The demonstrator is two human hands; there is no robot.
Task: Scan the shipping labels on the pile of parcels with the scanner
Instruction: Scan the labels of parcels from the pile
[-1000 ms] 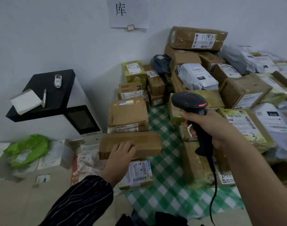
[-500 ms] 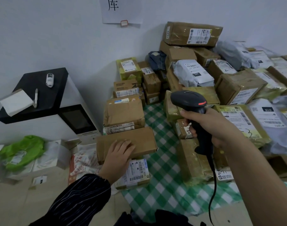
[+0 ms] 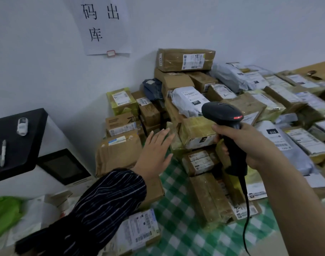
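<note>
Inside curled fingers of R hand: scanner, near parcels.

Support: we log a green-and-white checked cloth spread on the floor | on cloth: we see taped brown cartons and pale mailer bags piled together | left: black-topped cabinet carries a pen and a small white device

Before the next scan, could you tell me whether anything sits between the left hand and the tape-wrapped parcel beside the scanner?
Nothing visible does. The open left hand is just short of the tape-wrapped parcel, with no object between them.
</note>
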